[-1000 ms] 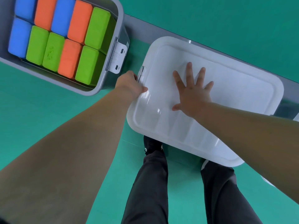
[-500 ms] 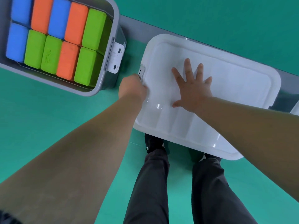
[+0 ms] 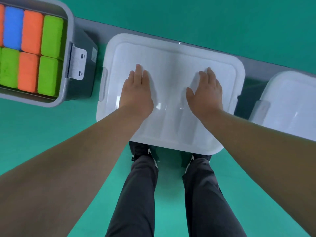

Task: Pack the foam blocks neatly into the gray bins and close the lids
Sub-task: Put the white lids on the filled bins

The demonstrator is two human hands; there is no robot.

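In the head view, the step in hand looks to be closing the middle bin. A translucent white plastic lid with rounded corners lies across it, straight ahead of the person and just beyond their feet, and it hides whatever is inside. The left hand lies flat on the left half of the lid and the right hand flat on the right half. Both have fingers straight and together, palms down, gripping nothing; I judge that they are pressing the lid to seat it. The lid looks level and square on its bin, with a raised border running all round and a pale side latch at its left edge. Whether that latch is snapped down I cannot tell. The next move, as I judge it, calls for even pressure toward the edges, then snapping the latches at both ends, then turning to the bin that has no lid. That open gray plastic bin stands to the far left, well apart from the hands. It is packed with rectangular foam blocks in blue, orange and green, set in two tidy rows and touching one another. A white hinged latch hangs on its right end. At the right edge a second white lid covers another bin, just beside the middle one. All stand on a green floor.
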